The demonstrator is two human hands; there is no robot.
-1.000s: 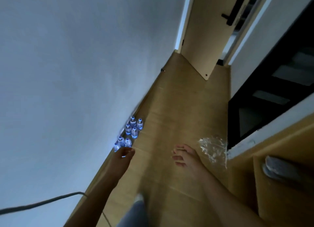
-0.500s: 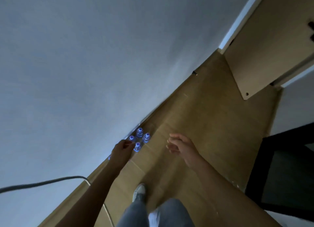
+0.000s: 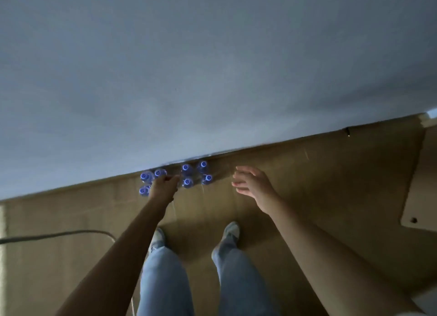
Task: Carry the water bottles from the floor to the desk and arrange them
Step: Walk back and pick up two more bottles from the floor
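Down at the bottom, two legs in light blue jeans (image 3: 163, 278) stand on the brown wood floor (image 3: 331, 185). Further out, the left hand (image 3: 164, 185) reaches over the bottles, grip hard to tell. The right hand (image 3: 253, 183) hovers with fingers spread. Seven blue-capped clear plastic water bottles (image 3: 186, 182) cluster against the grey wall (image 3: 212, 67).

Location type: dim indoor room or hallway, apparently residential. Indicators: wood-look plank floor (image 3: 307, 185) meeting a plain painted wall (image 3: 212, 67) along the 12 o'clock edge; light wooden door panel (image 3: 423, 197) at 3 o'clock; loose cable (image 3: 59, 235) at 9 o'clock; small water bottles (image 3: 186, 173) grouped against the wall base.
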